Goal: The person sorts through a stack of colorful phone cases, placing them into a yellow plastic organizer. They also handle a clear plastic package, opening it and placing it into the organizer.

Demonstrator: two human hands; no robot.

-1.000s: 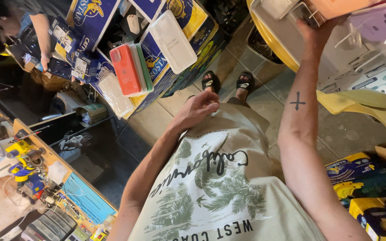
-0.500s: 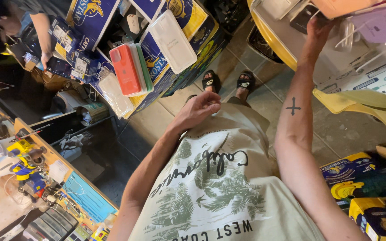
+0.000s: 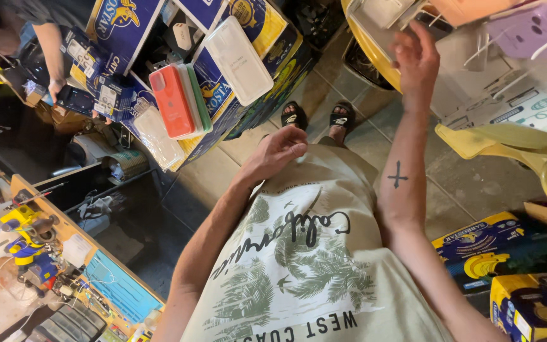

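My right hand [image 3: 416, 58] is raised at the upper right with its fingers apart and nothing in it. It hovers just below clear packs holding phone cases, a purple one [image 3: 527, 30] and a peach one [image 3: 470, 9]. The forearm below it carries a small cross tattoo. My left hand [image 3: 280, 152] rests on my lap over the pale printed T-shirt [image 3: 299, 266], fingers curled in loosely and empty. My feet in black sandals [image 3: 318, 117] stand on the tiled floor.
Blue and yellow cartons [image 3: 223, 88] lean at the upper left with packed phone cases on them, an orange one [image 3: 171, 101] and a white one [image 3: 238, 60]. Another person's arm [image 3: 52, 47] reaches in there. A cluttered workbench [image 3: 45, 253] sits at lower left, a yellow chair [image 3: 514, 145] at right.
My right hand has come down from the packed cases at the top edge and its fingers have spread. My left hand has stayed on my lap.
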